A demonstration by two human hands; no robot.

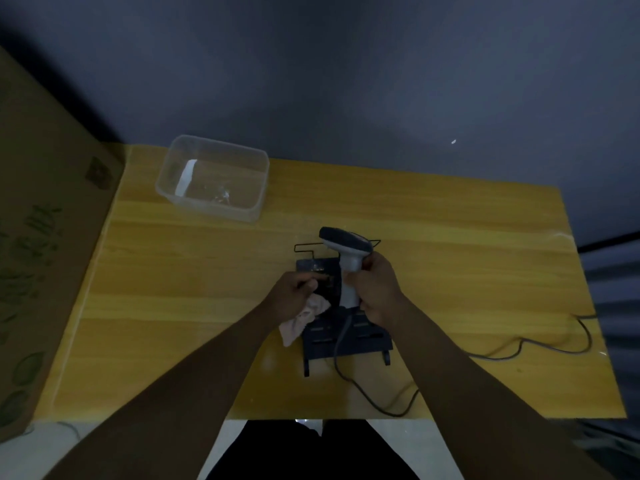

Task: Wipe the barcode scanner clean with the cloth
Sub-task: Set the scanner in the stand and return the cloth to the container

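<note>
The barcode scanner (343,249) is white with a dark head and stands upright above a dark stand (346,337) in the middle of the wooden table (173,306). My right hand (375,292) is closed around its handle. My left hand (294,296) sits just left of the handle and grips a pale pink cloth (303,322), which hangs down from the palm onto the stand's left edge. The scanner's grey cable (381,408) runs from the handle's base toward me, then off to the right.
A clear plastic tub (213,178) stands at the table's back left. A large cardboard box (45,254) rises along the left edge. A thin black wire frame (304,249) sticks out behind the stand. A dark wall lies beyond the table.
</note>
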